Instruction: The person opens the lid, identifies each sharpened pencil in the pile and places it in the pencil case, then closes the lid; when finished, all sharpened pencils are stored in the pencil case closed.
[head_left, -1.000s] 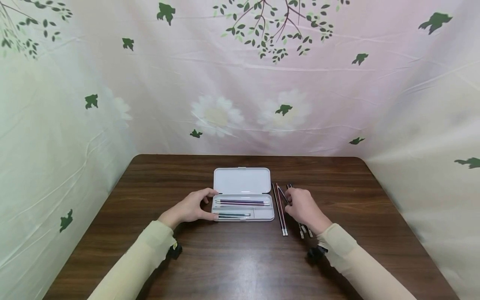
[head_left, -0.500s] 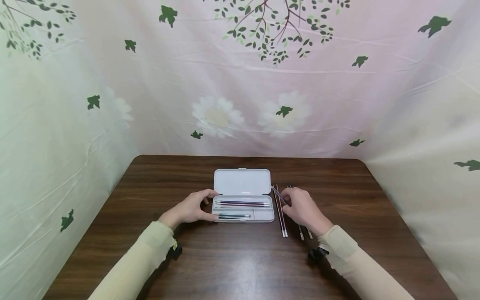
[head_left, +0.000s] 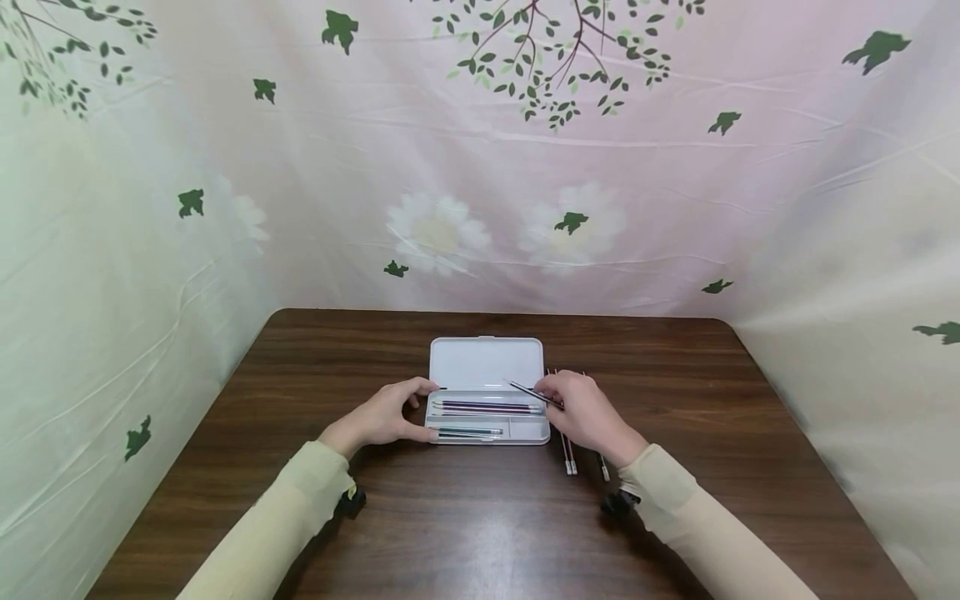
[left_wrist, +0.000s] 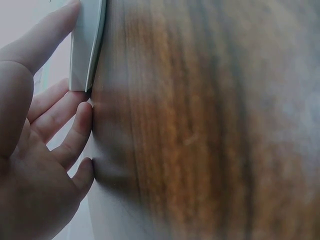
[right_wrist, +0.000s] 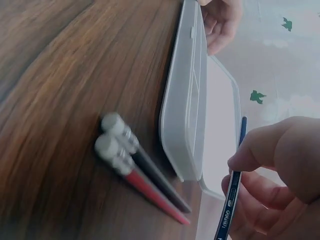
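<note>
A white pencil case (head_left: 529,430) lies on the table with its lid (head_left: 486,363) raised at the back. Several dark striped pencils (head_left: 480,407) lie in its rear compartment, and greenish ones (head_left: 468,432) in the front left compartment. At the case's left end, my left hand (head_left: 378,415) holds it, thumb by the front corner and fingers farther back. My right hand (head_left: 588,412) pinches a dark pencil (right_wrist: 231,200) between thumb and fingers, its tip pointing left above the right part of the case.
Right of the case lie a red and a black pencil (right_wrist: 159,196), their white erasers toward me. Another pencil (head_left: 603,468) sticks out from under my right hand. Printed cloth (head_left: 480,167) hangs behind the brown table (head_left: 420,525) and at its sides.
My right hand has lifted the dark pencil from the pencils at the right and moved left over the case's edge, swinging its tip leftward. The left hand stays at the case.
</note>
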